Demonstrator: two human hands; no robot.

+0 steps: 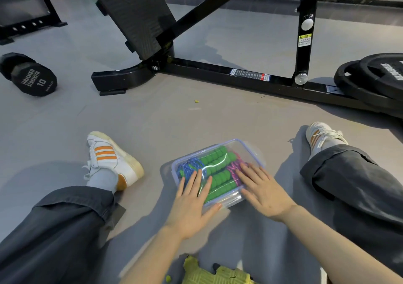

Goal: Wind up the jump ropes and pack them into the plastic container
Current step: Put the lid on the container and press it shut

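- Flat and wide open, fingers straight and slightly spread, both hands press on the clear lid (244, 150) and grip nothing. The left hand (192, 205) covers the lid's 7 o'clock part and the right hand (265, 193) its 4 o'clock part.
- Left thumb lies along the near edge of the plastic container (250, 146), which sits on the grey gym floor (152, 120) at 6 o'clock from the frame's centre, between the seated person's spread legs.
- Inside, the jump ropes (218, 163) show through the lid. Green foam handles (220, 179) fill the middle, a coiled blue rope (187, 167) lies at their 9 o'clock and a pink rope (234, 168) at their 3 o'clock.
- A white shoe with 3 orange stripes (111, 159) rests at 9 o'clock from the container. The other shoe (322, 136) is at 2 o'clock, well apart.
- A black dumbbell (30, 76) marked "HAMMER STRENGTH 10" lies at 10 o'clock in the frame.
- A black bench frame (218, 70) runs across 12 o'clock, and stacked weight plates (375, 81) lean on its base at 2 o'clock.
- A yellow-green foam mat piece (218, 272) lies at 6 o'clock, between the forearms at the frame's bottom edge.
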